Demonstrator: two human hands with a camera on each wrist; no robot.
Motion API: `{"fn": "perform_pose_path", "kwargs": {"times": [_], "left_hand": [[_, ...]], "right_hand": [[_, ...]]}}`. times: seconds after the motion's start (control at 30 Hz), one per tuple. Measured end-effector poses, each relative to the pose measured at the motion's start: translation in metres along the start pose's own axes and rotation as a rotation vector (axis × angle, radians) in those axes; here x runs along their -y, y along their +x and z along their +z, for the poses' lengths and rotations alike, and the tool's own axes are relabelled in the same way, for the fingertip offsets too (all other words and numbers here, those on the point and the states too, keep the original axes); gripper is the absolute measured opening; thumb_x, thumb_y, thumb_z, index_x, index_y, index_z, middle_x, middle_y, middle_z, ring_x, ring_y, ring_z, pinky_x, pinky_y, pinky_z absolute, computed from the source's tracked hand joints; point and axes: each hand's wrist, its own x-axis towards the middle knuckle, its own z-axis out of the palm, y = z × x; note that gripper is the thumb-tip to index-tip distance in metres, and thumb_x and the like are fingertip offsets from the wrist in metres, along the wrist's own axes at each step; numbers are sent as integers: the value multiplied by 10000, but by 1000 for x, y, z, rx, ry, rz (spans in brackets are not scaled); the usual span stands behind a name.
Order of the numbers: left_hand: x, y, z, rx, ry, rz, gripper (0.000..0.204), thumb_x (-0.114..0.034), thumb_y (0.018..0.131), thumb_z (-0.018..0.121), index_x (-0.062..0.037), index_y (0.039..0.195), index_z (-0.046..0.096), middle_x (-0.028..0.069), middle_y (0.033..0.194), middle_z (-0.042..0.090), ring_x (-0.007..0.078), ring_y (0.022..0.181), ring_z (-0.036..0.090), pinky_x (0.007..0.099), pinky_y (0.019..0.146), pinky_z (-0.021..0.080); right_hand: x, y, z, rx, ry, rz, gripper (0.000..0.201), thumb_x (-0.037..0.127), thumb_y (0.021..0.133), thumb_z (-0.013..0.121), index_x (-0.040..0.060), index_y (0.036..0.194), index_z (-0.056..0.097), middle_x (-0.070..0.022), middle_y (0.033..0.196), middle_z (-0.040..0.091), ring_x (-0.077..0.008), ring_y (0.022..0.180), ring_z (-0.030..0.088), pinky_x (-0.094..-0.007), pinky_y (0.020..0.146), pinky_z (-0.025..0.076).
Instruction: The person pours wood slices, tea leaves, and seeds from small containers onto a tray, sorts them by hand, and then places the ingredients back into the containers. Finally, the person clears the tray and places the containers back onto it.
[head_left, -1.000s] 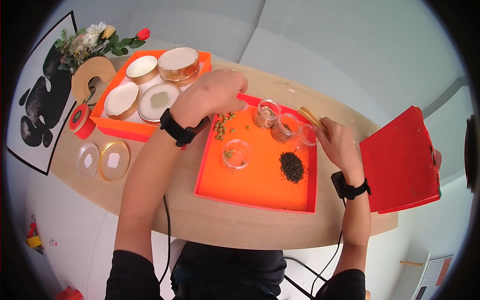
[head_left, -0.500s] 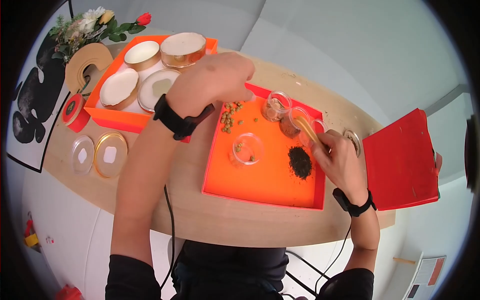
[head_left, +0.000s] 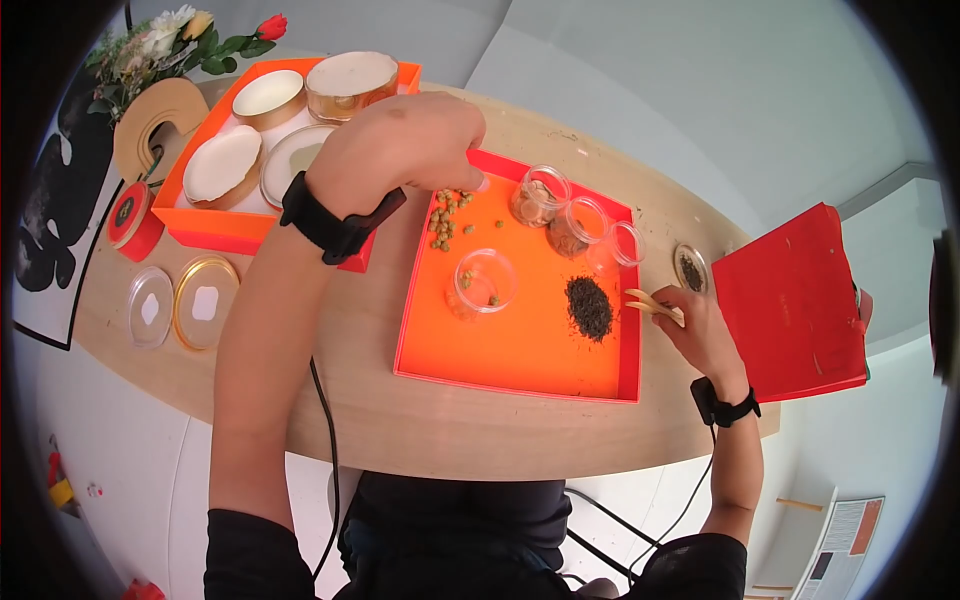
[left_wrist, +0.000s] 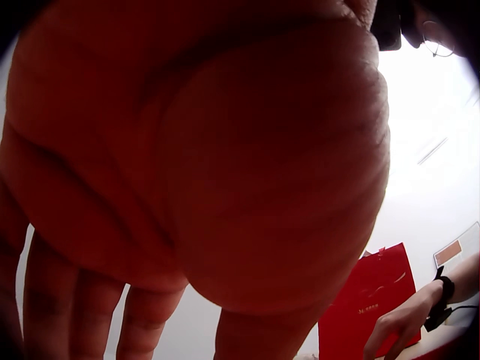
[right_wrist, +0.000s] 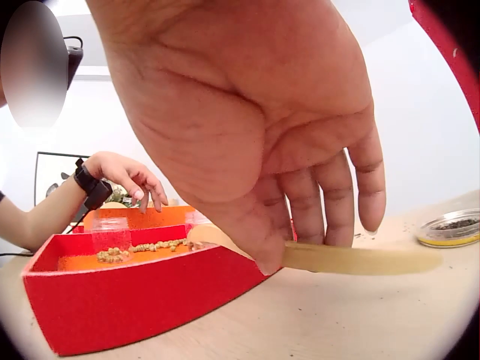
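Observation:
My right hand (head_left: pixel 705 325) pinches a pair of bamboo tongs (right_wrist: pixel 360 259) between thumb and fingers, just outside the tray's right wall. The tong tips point left toward a pile of dark tea leaves (head_left: pixel 589 308) in the orange-lined red tray (head_left: pixel 520 355). Over the tray's back left corner hangs my left hand (head_left: pixel 405 145), fingers loosely down and holding nothing, near scattered greenish-brown buds (head_left: pixel 445 228). A clear jar (head_left: pixel 484 283) with a few buds stands mid-tray. Along the back right are a jar of pale pieces (head_left: pixel 540 197), a darker-filled jar (head_left: pixel 577 228) and a smaller clear jar (head_left: pixel 626 244).
A round dish of dark leaves (head_left: pixel 691 268) lies right of the tray, before a red paper bag (head_left: pixel 790 310). At the left stand an orange box (head_left: pixel 225 232) of round containers, a red tin (head_left: pixel 135 222), two clear lids (head_left: pixel 205 305) and a flower arrangement (head_left: pixel 165 45).
My right hand has brought the tongs from over the jars toward me, past the tray's right wall. My left hand stays over the back left corner. The head view has shifted slightly.

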Motion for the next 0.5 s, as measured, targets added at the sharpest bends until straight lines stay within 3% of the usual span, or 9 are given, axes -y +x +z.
{"fn": "perform_pose_path", "kwargs": {"times": [0.13,0.2,0.3,0.33,0.43,0.5], "left_hand": [[3,0,3,30,14,-15,333,-276,862,757,25,940,640,208,938,668,396,868,674,494,788,566],[9,-1,12,-120,-17,74,353,-288,856,768,33,915,633,217,914,658,409,861,679,498,771,567],[9,1,9,-34,34,30,361,-286,856,775,40,896,627,222,910,662,420,863,683,500,764,568],[9,1,7,-36,43,20,361,-286,856,775,40,896,627,222,910,662,420,863,683,500,764,568],[3,-2,3,2,44,3,343,-271,864,767,46,909,644,231,917,670,421,882,691,500,772,575],[-5,-4,-4,116,134,-56,457,-327,995,748,-2,1317,752,210,1234,775,365,1178,739,472,998,592]], "right_hand": [[-4,-3,4,34,-46,43,222,127,949,831,57,1158,802,-157,1032,820,-387,974,773,-471,825,595],[0,-3,3,49,-60,66,301,84,913,848,37,1205,789,-169,1116,812,-381,1035,774,-468,853,605],[7,-5,-14,13,-56,-1,397,24,871,859,13,1258,771,-187,1209,792,-377,1088,770,-465,879,614],[17,-2,-24,-8,-65,7,454,-6,838,871,-3,1278,759,-195,1232,779,-378,1090,770,-466,893,616],[76,22,-53,-86,81,-55,306,20,892,829,-9,1191,775,-189,1115,779,-351,971,768,-463,842,616],[122,49,-62,-46,176,-94,148,33,940,763,-30,1073,776,-213,974,754,-390,870,738,-464,801,604]]}}
